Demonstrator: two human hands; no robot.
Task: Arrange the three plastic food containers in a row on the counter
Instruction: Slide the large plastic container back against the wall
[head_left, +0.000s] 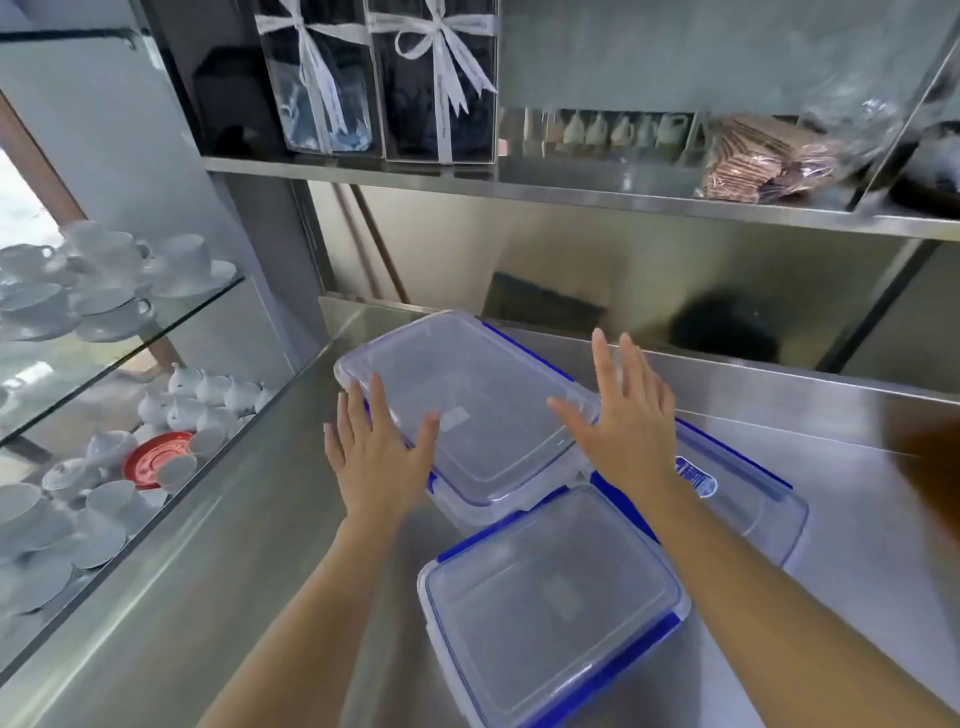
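Note:
Three clear plastic food containers with blue latches sit close together on the steel counter (234, 571). The far container (467, 395) lies angled at the back. A near container (550, 597) stands in front, and a right container (748, 499) is partly hidden behind my right forearm. My left hand (379, 452) is spread open at the far container's left near corner, fingers over its lid edge. My right hand (623, 421) is open with fingers apart at that container's right side, above the right one.
A glass case (156, 332) on the left holds white cups, saucers and teapots. A steel shelf (571, 192) above carries ribboned boxes (379, 78) and a bag of wafers (779, 156). Bare counter lies to the left and far right.

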